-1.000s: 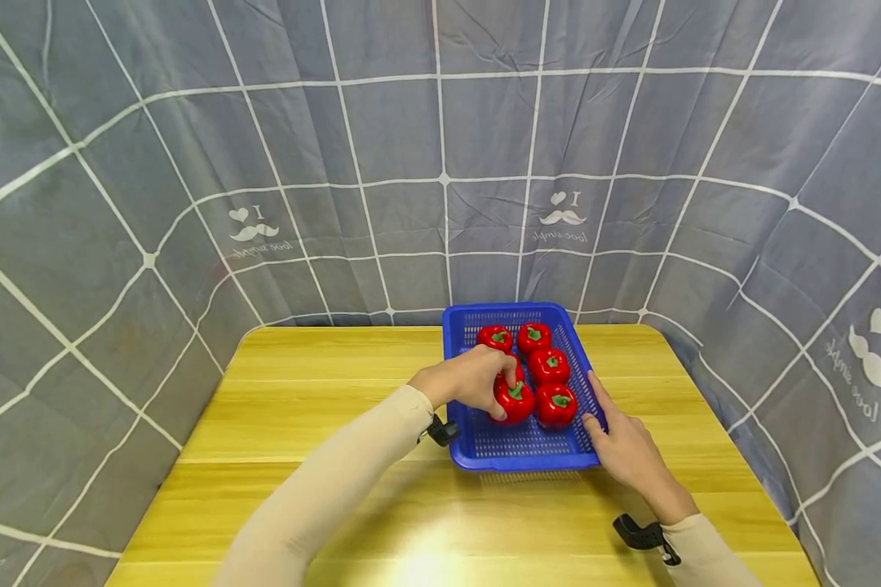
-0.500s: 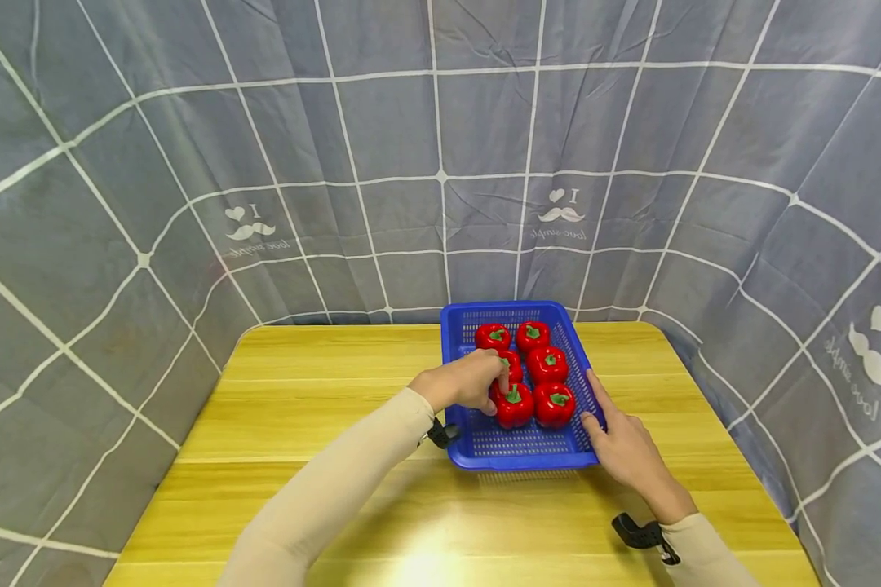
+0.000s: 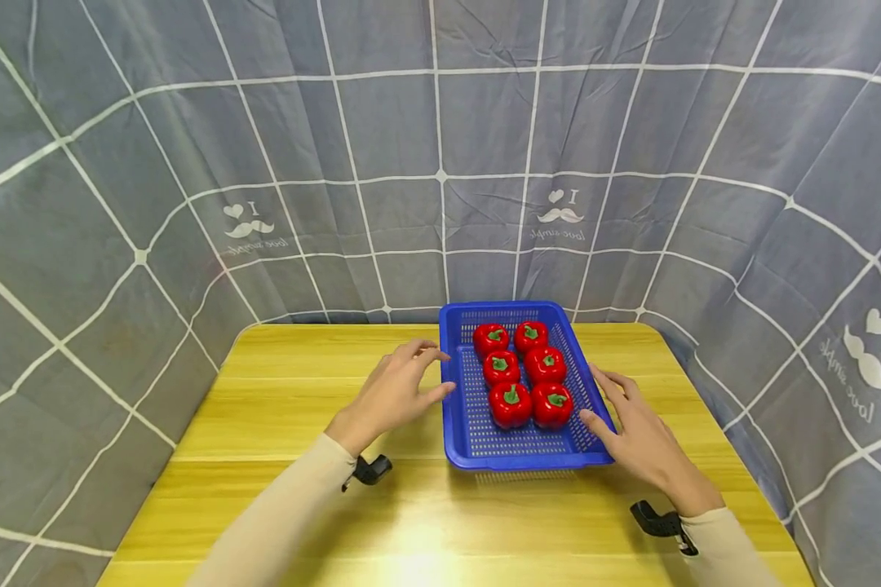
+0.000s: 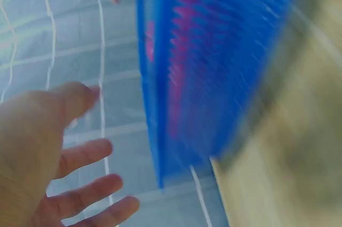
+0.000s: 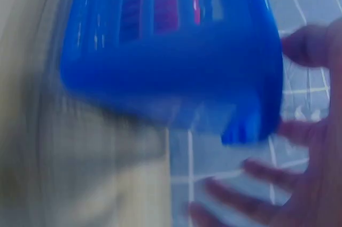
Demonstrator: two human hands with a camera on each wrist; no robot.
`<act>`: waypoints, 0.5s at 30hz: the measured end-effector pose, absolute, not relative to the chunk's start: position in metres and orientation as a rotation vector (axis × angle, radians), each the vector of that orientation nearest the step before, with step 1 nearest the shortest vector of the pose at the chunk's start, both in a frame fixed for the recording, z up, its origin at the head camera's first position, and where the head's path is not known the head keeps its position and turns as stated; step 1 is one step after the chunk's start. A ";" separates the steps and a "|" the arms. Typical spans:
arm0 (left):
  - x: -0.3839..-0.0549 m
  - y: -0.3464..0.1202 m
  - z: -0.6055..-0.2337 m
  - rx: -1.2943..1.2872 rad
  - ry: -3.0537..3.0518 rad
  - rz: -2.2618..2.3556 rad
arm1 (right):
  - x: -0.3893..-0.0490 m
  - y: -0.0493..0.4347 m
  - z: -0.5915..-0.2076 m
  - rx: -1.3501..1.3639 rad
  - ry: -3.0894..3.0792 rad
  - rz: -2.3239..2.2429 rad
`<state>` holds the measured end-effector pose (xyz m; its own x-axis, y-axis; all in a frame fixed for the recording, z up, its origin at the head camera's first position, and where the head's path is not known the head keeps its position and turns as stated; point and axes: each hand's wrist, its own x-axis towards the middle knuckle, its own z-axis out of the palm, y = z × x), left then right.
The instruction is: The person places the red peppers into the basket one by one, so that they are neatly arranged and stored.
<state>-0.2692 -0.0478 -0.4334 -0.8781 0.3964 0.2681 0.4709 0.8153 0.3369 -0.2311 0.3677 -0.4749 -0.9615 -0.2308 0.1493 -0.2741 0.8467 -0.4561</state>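
Note:
A blue perforated plastic basket [image 3: 529, 462] sits on the table with several red bell peppers [image 3: 510, 406] inside, in two columns with green stems up. My left hand [image 3: 392, 390] is just outside the basket's left rim, fingers spread and holding nothing; its fingertips overlap that rim in the head view. In the left wrist view a gap shows between this hand [image 4: 26, 152] and the basket wall [image 4: 224, 77]. On the other side, my right hand [image 3: 642, 432] is at the right rim, thumb at the edge and fingers outside. The right wrist view shows its fingers [image 5: 272, 173] loosely spread.
The light wooden table [image 3: 301, 456] extends to both sides of the basket. A grey curtain [image 3: 382, 163] with white grid lines hangs behind and along both sides. Black wrist straps [image 3: 370, 470] sit on both wrists.
My left hand has let go of the nearest left pepper and moved left, out of the basket. My right hand has loosened from the right rim and shifted slightly outward.

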 end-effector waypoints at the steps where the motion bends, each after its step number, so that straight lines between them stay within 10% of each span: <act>1: -0.263 -0.058 -0.437 -0.640 -2.813 -0.557 | -0.231 0.373 -0.473 0.437 -2.902 0.683; 15: -0.180 -0.146 -0.479 -0.241 -2.971 -0.303 | -0.213 0.411 -0.477 0.518 -2.812 0.326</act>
